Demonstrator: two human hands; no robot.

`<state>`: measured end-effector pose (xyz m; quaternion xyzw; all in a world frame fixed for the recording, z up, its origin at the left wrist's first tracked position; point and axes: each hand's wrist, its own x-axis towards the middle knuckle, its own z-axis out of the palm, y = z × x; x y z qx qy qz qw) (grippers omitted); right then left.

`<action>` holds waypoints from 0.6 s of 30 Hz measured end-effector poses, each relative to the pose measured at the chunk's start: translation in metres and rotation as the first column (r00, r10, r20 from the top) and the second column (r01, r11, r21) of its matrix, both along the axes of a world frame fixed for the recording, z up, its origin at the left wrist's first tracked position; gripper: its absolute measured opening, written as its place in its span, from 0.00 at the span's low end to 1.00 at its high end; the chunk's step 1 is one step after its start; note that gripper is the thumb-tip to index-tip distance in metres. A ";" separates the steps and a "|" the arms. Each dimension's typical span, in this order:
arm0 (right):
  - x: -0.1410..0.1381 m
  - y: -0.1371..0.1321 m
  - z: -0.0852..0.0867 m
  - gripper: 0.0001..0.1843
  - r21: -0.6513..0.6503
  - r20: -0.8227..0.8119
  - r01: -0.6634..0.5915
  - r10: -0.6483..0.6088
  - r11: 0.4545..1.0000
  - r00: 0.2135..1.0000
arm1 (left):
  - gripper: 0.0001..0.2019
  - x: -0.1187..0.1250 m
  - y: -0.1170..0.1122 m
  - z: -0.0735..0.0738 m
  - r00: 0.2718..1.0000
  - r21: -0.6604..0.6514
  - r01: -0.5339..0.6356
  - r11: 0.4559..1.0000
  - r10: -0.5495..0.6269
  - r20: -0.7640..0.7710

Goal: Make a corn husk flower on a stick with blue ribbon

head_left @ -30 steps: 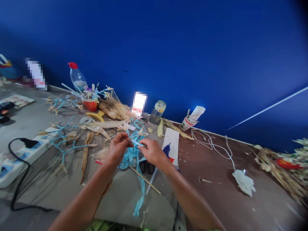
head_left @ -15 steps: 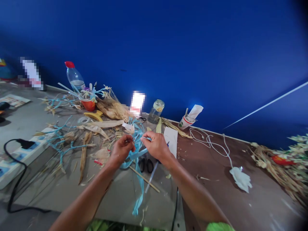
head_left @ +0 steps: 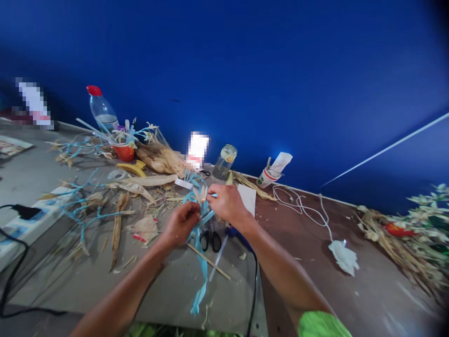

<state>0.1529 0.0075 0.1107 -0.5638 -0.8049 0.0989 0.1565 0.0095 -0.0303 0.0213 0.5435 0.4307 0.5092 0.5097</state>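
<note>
A small pale dried-husk flower (head_left: 201, 193) stands up between my two hands. My left hand (head_left: 181, 224) is closed in a pinch just below its petals; the stem is hidden by the fingers. Pinched in my right hand (head_left: 228, 202), beside the flower, is an end of light-blue ribbon (head_left: 199, 292). More of the ribbon lies loosely bunched behind and under my hands, and one length trails towards the table's near edge. Black-handled scissors (head_left: 215, 241), a thin wooden stick (head_left: 219, 270) and a clear glue stick (head_left: 218, 258) lie just below my hands.
Blue-wrapped branches (head_left: 84, 210), dried husks (head_left: 119, 224) and a power strip (head_left: 31, 224) lie to the left. At the back stand a red-capped bottle (head_left: 101, 110), a red cup (head_left: 123, 152), a glass jar (head_left: 225, 161) and a white cup (head_left: 268, 178). A white cable (head_left: 301, 206) lies right.
My left hand and the flower have moved right and slightly down, closer to my right hand. The whole view has shifted a little, so the table things appear further left.
</note>
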 end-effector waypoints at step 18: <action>0.008 0.035 -0.023 0.07 -0.325 -0.138 -0.084 0.041 0.942 0.990 | 0.02 -0.003 -0.007 0.009 0.994 0.072 0.096 0.993 -0.092 -0.058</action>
